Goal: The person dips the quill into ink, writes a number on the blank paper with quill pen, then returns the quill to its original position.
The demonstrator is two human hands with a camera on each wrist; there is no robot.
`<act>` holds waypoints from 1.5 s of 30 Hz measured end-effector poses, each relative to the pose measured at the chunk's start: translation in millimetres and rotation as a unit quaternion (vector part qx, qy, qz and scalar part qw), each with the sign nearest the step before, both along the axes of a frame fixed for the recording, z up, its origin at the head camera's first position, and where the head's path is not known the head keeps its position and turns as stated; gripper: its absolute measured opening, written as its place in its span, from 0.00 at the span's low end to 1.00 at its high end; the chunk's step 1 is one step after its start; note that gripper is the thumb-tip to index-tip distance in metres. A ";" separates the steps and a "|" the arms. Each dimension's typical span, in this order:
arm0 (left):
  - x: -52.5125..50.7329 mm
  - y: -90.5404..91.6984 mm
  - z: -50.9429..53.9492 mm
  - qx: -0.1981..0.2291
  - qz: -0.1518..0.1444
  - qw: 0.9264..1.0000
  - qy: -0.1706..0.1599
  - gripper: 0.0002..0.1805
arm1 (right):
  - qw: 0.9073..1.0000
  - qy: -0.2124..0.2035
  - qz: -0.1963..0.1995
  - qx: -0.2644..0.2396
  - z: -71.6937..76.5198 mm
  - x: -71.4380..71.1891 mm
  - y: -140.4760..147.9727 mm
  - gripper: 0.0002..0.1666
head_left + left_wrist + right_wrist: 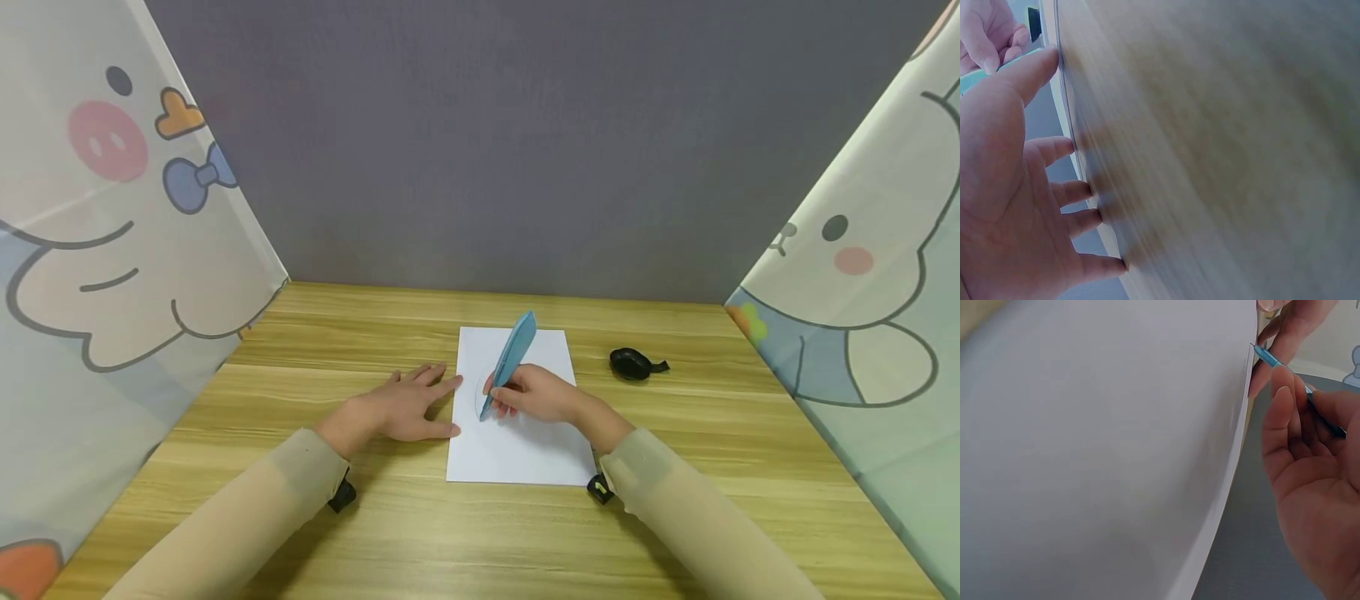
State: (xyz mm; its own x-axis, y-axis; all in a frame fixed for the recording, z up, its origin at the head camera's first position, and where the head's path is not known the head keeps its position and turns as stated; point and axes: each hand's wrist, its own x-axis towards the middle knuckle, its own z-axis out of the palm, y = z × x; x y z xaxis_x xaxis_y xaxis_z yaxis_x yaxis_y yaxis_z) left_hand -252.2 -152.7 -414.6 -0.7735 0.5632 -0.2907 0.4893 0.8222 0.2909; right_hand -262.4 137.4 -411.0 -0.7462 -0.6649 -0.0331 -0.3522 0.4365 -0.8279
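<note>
A white sheet of paper (517, 454) lies on the wooden table, with a thin curved line near its left side. My right hand (536, 393) pinches a blue feather-shaped pen (515, 346), its tip down on the paper beside that line. In the right wrist view the right hand (1316, 469) grips the blue pen (1266, 356) between thumb and fingers, the tip at the sheet (1104, 425). My left hand (408, 407) lies flat with spread fingers, thumb and index fingertip at the sheet's left edge. The left wrist view shows the left hand (1016, 181) with fingertips touching down.
A small black object with a short tail (632, 364) lies on the table (720, 417), right of the paper. A grey panel (480, 150) stands behind the table, and cartoon-printed cloths (142, 275) hang at both sides.
</note>
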 end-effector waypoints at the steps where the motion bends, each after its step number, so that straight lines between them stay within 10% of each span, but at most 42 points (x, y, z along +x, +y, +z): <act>1: -0.1 0.2 0.0 0.000 0.000 1.000 0.000 0.52 | 1.000 0.001 -0.001 0.002 -0.4 0.5 1.1 0.15; 45: 1.2 0.5 0.8 -0.001 0.003 1.000 -0.005 0.52 | 0.999 -0.030 0.028 0.003 -1.4 19.1 31.1 0.13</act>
